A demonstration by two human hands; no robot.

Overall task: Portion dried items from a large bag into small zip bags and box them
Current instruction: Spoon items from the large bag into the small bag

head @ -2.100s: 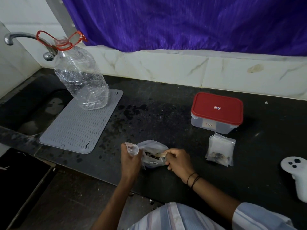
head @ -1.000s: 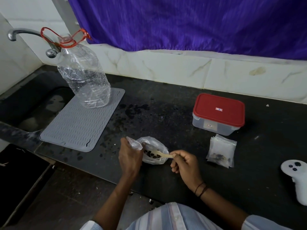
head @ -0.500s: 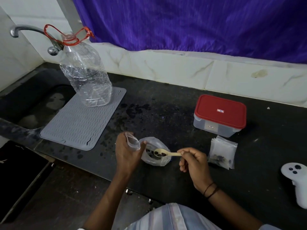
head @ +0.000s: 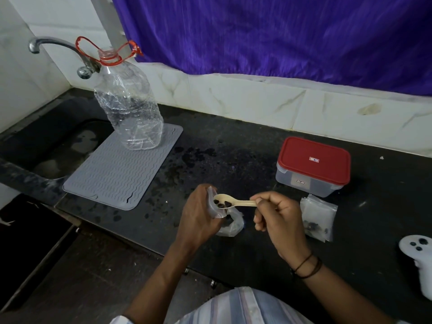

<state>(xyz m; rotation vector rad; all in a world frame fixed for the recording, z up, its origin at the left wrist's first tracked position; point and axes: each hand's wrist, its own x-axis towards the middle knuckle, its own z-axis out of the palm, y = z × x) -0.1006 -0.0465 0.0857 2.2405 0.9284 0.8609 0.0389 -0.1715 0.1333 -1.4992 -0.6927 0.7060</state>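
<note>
Dried bits (head: 221, 204) sit in a spoon (head: 233, 203) that the right hand (head: 278, 216) pinches in closed fingers. Left hand (head: 198, 216) fingers grip a small zip bag (head: 214, 208) above the big bag (head: 231, 226) on the dark surface (head: 233, 164).

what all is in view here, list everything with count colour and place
spoon: 1, cream, in right hand, bowl at small bag's mouth, dark pieces in it
small zip bag: 1, clear, in left hand
large bag: 1, clear, on counter below the hands
filled zip bags: small stack, clear, right of hands
box: 1, red lid, lid on, behind stack
bottle: 1, clear, on mat
mat: 1, grey, by sink
tap: 1, metal
curtain: 1, purple
controller: 1, white, right edge
left hand
right hand
</note>
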